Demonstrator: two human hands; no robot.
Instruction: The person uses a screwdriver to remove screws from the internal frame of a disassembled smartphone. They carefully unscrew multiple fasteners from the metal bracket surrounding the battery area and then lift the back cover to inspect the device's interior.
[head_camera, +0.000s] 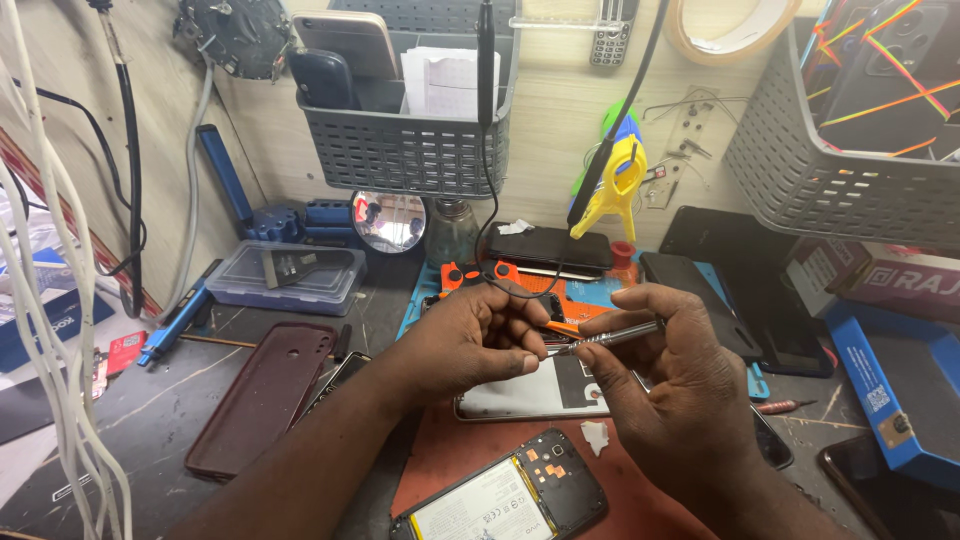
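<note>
My right hand (665, 375) holds a slim metal screwdriver (610, 336) that points left toward my left hand (480, 335). The left fingers are curled and pinch at the tool's tip; whatever small part they hold is hidden. Both hands hover over a phone lying face down with a pale back (530, 392) on a reddish mat (450, 455). In front of them lies an opened phone (500, 500) with its battery and circuit board showing.
A dark red phone cover (262, 395) lies at the left. A clear plastic box (285, 275) and a round mirror (388, 220) sit behind. Grey baskets (410, 150) hang on the wall, a yellow clamp (615, 195) beside them. White cables (50, 330) hang left; a blue box (890, 390) stands right.
</note>
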